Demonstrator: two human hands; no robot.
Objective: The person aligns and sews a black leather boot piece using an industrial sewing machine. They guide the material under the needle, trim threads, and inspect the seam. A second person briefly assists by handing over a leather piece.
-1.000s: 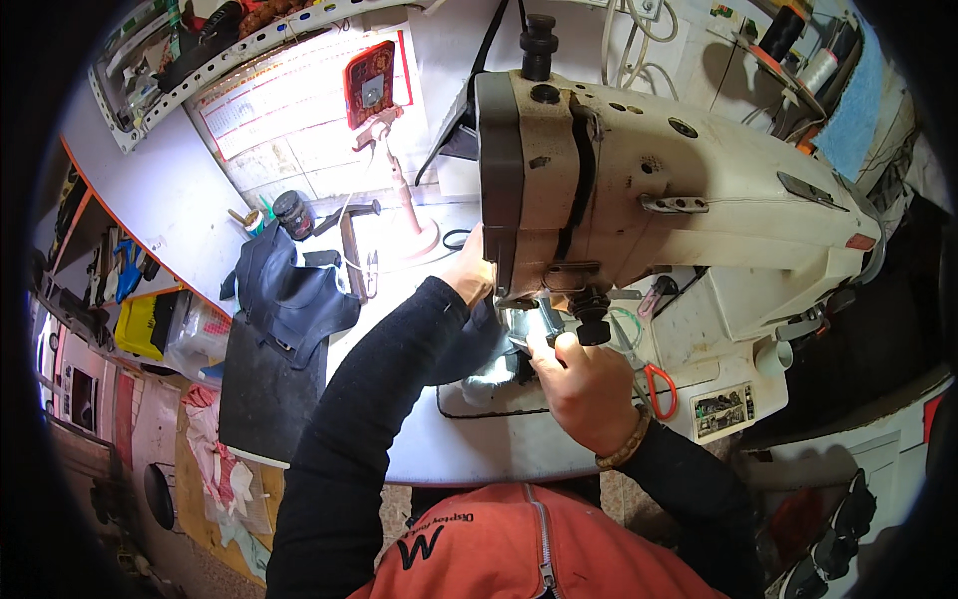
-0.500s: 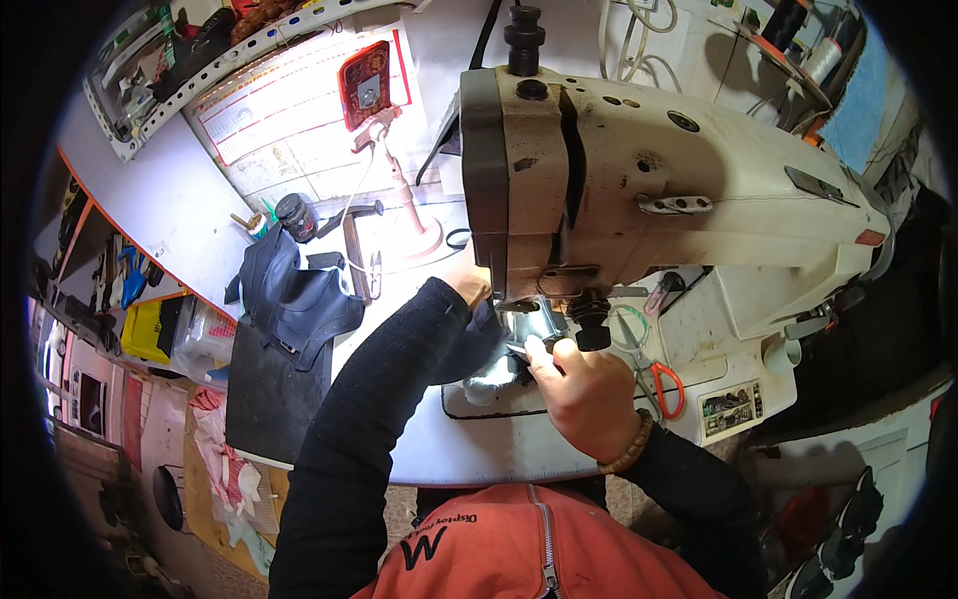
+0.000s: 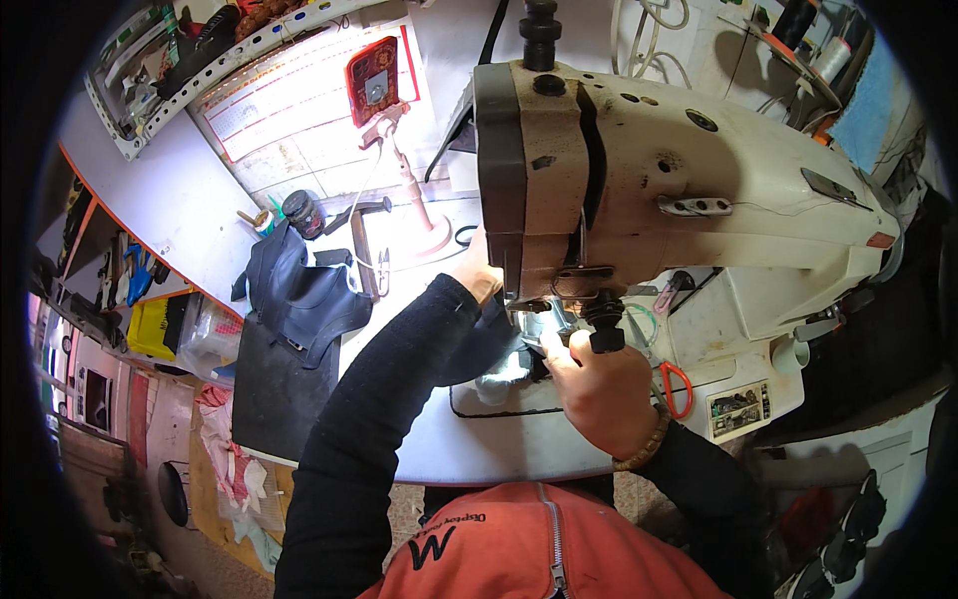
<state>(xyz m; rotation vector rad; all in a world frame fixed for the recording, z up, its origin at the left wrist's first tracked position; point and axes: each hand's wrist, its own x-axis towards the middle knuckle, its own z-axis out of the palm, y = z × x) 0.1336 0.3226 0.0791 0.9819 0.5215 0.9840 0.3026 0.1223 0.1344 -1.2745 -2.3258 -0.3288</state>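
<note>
Lying at the left, a shaped black piece [image 3: 307, 290] overlaps a flat black panel [image 3: 284, 399] beside the white tabletop [image 3: 499, 449]. Beyond it, at the far side, hangs a sheet [image 3: 249, 125] with red and dark print, too washed out to read. Nearest, dark lettering [image 3: 429, 547] in a large and a small size marks the zipped red garment [image 3: 499, 514].

Next comes the left hand [image 3: 483, 278], its fingers lost behind the head of the sewing machine [image 3: 639, 180]; how far they are open, and what they grip, cannot be told. Just nearer than that wrist, a dark workpiece [image 3: 475, 351] shows left of the needle area; supporting it lightly should keep its weight from dragging.

The right hand [image 3: 607, 389] is half curled, index finger pointing into the lit spot beneath the head; whether it pinches anything is unclear. Working well here would mean fingertips beside the needle area, never under it, and small, even moves from both sides.

Farther right, red-handled scissors [image 3: 678, 391] lie near a printed plate [image 3: 739, 411], its marks too small to make out.
</note>
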